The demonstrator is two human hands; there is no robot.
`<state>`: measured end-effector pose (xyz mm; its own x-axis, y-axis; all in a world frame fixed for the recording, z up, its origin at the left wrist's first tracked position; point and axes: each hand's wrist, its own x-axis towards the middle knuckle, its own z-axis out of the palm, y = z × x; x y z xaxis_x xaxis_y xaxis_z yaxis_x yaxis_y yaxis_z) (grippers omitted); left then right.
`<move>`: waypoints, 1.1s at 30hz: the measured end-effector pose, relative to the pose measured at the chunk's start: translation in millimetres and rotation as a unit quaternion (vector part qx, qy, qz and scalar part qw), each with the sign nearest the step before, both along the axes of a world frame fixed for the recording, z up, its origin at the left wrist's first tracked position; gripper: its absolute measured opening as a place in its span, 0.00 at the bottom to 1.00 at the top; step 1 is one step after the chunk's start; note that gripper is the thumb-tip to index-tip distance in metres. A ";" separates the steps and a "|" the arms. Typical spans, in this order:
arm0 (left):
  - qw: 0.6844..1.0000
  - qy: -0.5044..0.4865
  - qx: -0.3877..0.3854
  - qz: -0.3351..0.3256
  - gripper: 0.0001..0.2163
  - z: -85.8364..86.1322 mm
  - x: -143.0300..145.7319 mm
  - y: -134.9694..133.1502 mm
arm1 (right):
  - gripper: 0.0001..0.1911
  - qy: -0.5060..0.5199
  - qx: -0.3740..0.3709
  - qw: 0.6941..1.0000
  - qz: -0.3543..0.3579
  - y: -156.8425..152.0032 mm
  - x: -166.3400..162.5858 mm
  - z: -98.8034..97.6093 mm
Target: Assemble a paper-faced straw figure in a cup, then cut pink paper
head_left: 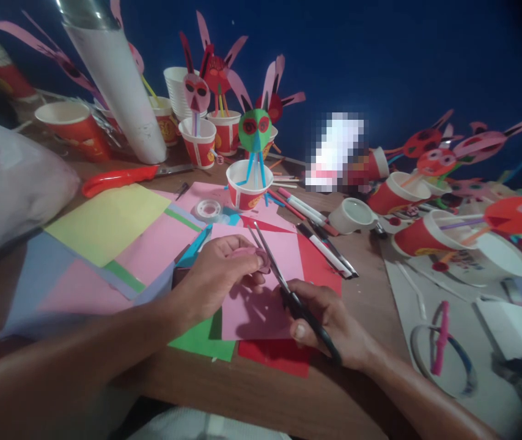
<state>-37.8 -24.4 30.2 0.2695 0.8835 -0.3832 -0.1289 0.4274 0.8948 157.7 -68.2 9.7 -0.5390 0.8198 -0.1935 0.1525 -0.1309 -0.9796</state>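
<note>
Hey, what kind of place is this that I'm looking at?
Most likely a paper-craft workspace: coloured paper sheets cover the wooden table, paper cups hold masked paper figures on straws, and the right hand works scissors at a pink paper piece held by the left hand.

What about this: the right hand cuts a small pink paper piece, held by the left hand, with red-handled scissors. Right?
Not quite. In the head view the scissors in the right hand have black handles; the left hand does hold the pink piece.
</note>
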 end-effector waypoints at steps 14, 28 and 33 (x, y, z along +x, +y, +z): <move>1.000 -0.006 0.006 -0.017 0.02 0.1 -1.9 0.6 | 0.19 -0.002 -0.012 1.000 0.002 1.7 0.6 2.3; 1.000 -0.004 0.016 -0.024 0.02 -1.4 -3.2 2.7 | 0.20 -0.013 -0.013 1.000 0.001 2.8 0.3 7.6; 0.999 -0.003 0.018 -0.026 0.03 -2.7 -3.7 3.2 | 0.21 -0.010 -0.029 1.000 -0.003 3.1 -2.2 7.8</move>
